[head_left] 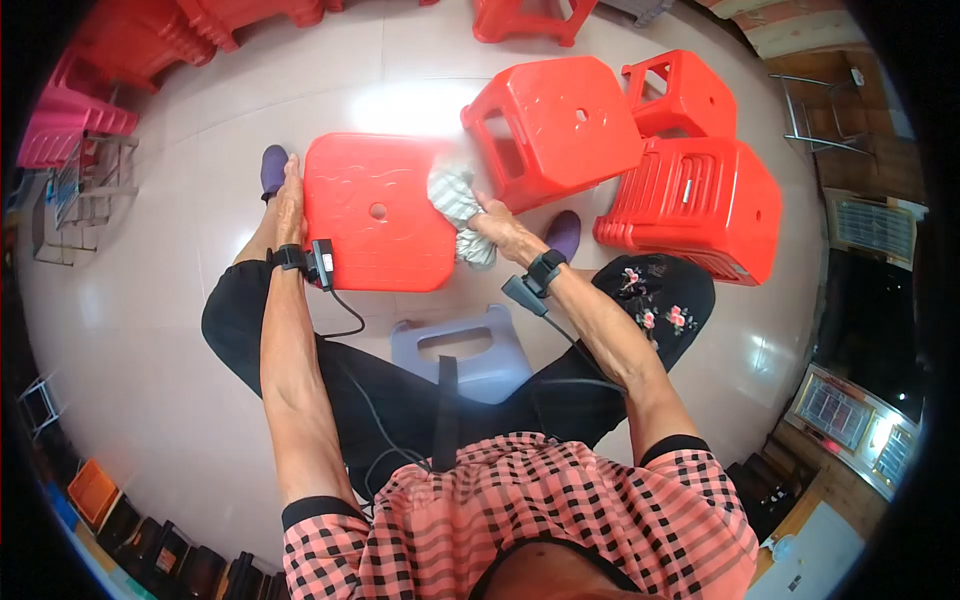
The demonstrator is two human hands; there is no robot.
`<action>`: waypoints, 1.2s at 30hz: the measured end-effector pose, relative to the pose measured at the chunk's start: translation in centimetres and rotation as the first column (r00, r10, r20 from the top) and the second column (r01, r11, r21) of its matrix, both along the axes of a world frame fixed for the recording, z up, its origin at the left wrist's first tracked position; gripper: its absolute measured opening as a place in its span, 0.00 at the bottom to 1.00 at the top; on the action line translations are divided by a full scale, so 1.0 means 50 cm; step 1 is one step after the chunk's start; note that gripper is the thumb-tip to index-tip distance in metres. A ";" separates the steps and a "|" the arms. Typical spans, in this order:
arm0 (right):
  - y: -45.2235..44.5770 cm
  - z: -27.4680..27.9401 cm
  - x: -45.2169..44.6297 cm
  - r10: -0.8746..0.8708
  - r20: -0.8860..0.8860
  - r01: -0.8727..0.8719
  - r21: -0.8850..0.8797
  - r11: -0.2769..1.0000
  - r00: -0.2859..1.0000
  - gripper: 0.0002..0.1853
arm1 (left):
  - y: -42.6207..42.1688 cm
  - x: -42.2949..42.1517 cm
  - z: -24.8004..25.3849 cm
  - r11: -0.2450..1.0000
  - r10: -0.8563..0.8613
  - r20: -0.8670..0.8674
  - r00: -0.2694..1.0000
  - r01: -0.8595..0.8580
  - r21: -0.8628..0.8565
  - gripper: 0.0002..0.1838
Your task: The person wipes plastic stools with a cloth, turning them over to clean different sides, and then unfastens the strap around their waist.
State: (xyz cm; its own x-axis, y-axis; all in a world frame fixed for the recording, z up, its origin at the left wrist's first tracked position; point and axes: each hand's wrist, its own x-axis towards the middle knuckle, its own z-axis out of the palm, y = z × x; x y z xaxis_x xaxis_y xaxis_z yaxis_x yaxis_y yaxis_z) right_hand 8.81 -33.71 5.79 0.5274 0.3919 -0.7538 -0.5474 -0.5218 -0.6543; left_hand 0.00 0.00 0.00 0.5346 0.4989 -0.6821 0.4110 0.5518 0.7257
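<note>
A red plastic stool [350,215] stands between my knees, its square top with a small centre hole facing up. My left hand [290,207] lies flat along the stool's left edge, fingers stretched out. At the right edge, my right hand [502,225] is closed on a pale striped cloth [455,200], which touches the stool's top and hangs down its side. Both wrists carry black straps with cabled devices.
Another red stool [570,120] is just beyond on the right, with a stack of red stools [700,205] beside it. A grey-blue stool [470,365] is beneath me. More red stools [140,35] line the back left.
</note>
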 end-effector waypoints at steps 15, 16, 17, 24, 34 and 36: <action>0.009 0.234 0.083 -0.343 0.327 0.116 0.553 0.825 0.880 0.20 | -0.097 0.042 0.635 0.960 -0.161 0.679 0.716 -0.045 0.275 0.15; 0.021 0.253 0.086 -0.497 0.341 0.214 0.611 0.762 0.798 0.18 | -0.106 0.037 0.650 0.949 -0.184 0.712 0.678 -0.065 0.307 0.13; 0.028 0.273 0.085 -0.636 0.334 0.301 0.669 0.680 0.696 0.17 | -0.120 0.028 0.667 0.938 -0.206 0.739 0.642 -0.086 0.336 0.12; -0.077 0.487 0.183 -0.328 0.881 0.055 0.329 0.943 0.341 0.28 | -0.250 -0.040 0.761 0.812 -0.256 0.684 0.683 -0.232 0.535 0.17; -0.081 0.575 0.061 -0.215 0.972 -0.101 0.224 0.969 0.095 0.17 | -0.384 -0.118 0.781 0.654 -0.443 0.584 0.680 -0.200 0.730 0.21; -0.086 0.608 0.021 -0.282 0.959 -0.094 0.282 0.955 0.013 0.16 | -0.399 -0.097 0.765 0.653 -0.470 0.575 0.670 -0.174 0.737 0.22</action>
State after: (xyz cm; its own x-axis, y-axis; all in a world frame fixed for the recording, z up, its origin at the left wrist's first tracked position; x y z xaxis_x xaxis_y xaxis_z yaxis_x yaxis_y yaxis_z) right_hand 9.87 -38.00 36.17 0.7205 0.2959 0.6272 0.6932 -0.2824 -0.6631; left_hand -4.87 -19.93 38.24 0.7637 0.4795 0.4322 -0.3445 -0.2635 0.9010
